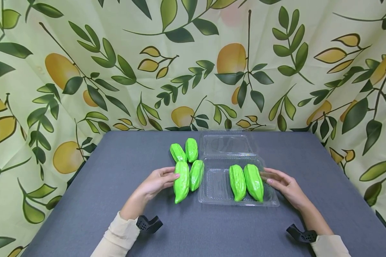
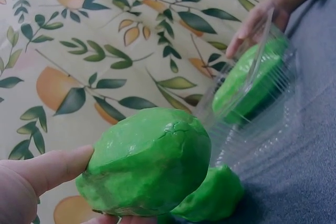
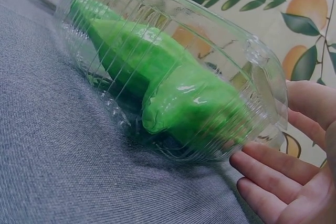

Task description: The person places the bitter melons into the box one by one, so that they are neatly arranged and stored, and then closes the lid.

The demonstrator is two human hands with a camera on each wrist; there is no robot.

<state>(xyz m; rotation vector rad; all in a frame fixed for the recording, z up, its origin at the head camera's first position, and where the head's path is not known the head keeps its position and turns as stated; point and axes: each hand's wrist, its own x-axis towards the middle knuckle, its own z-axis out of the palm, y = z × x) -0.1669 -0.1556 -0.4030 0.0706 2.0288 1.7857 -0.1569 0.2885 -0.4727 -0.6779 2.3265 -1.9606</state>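
My left hand [image 1: 157,182] pinches a bright green, ridged, gourd-like fruit [image 1: 181,182] between thumb and fingers. In the left wrist view this held fruit [image 2: 147,161] hides part of another fruit [image 2: 210,195]. On the table beside it lies one fruit [image 1: 197,175], with two more, a left one [image 1: 178,153] and a right one [image 1: 191,150], farther back. A clear hinged plastic container [image 1: 215,198] stands open, with two fruits, one [image 1: 237,182] and another [image 1: 253,182], side by side in its right half. Relaxed fingers of my right hand [image 1: 281,184] touch the container's right side.
The container's clear lid [image 1: 226,142] lies folded back toward the rear table edge. A grey cloth [image 1: 238,232] covers the table. Behind it hangs a leaf-and-fruit patterned curtain [image 1: 199,89]. Each wrist wears a black camera mount, one on the left [image 1: 149,224] and one on the right [image 1: 302,235].
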